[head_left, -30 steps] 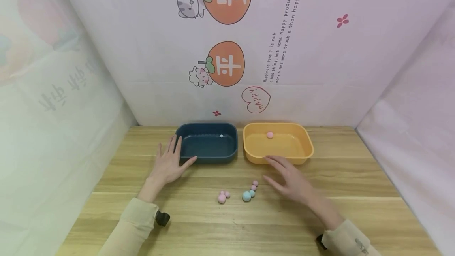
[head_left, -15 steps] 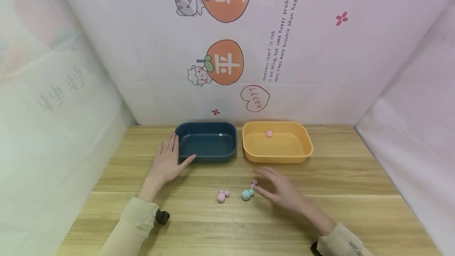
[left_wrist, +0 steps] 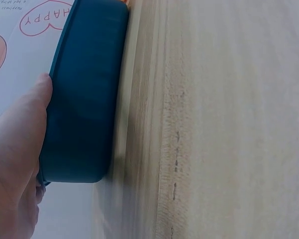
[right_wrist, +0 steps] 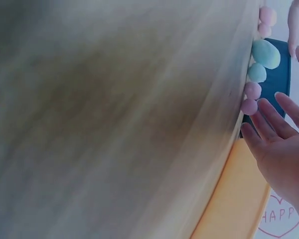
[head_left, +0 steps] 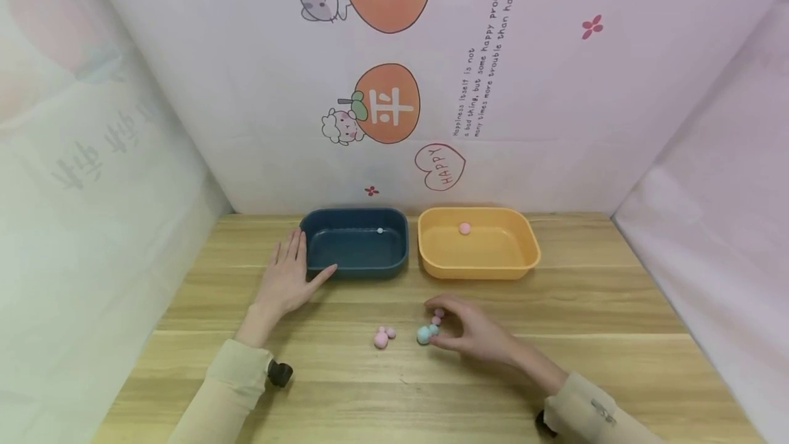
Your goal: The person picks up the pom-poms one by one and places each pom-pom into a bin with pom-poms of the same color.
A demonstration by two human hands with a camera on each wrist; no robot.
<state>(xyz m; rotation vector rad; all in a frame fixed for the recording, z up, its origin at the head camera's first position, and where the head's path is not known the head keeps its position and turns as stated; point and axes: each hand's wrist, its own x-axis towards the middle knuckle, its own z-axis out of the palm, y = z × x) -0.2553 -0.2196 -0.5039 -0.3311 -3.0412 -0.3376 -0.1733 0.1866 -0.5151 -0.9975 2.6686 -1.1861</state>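
My left hand (head_left: pixel 286 281) rests on the left end of the dark blue bin (head_left: pixel 357 271), fingers straight along its side and thumb at the near rim. In the left wrist view the thumb (left_wrist: pixel 43 89) touches the bin's rim. My right hand (head_left: pixel 477 331) is spread around a short row of pom-poms: a large light-blue one (head_left: pixel 422 336), a smaller light-blue one and two pink ones. Its thumb lies beside the blue pom-poms, forefinger beyond the pink ones. In the right wrist view the fingertips are close to the pink pom-pom (right_wrist: pixel 249 106); whether they touch is unclear.
A cluster of pink pom-poms (head_left: pixel 381 340) lies left of the row. The yellow bin (head_left: pixel 481 273) holds a pink pom-pom (head_left: pixel 465 228). Inside the dark blue bin sits a small whitish ball (head_left: pixel 380 231). A printed cloth (head_left: pixel 524 177) stands behind both bins.
My right hand has moved left and nearer to me, from the yellow bin's front edge to the pom-pom row. The left hand has stayed at the dark blue bin.
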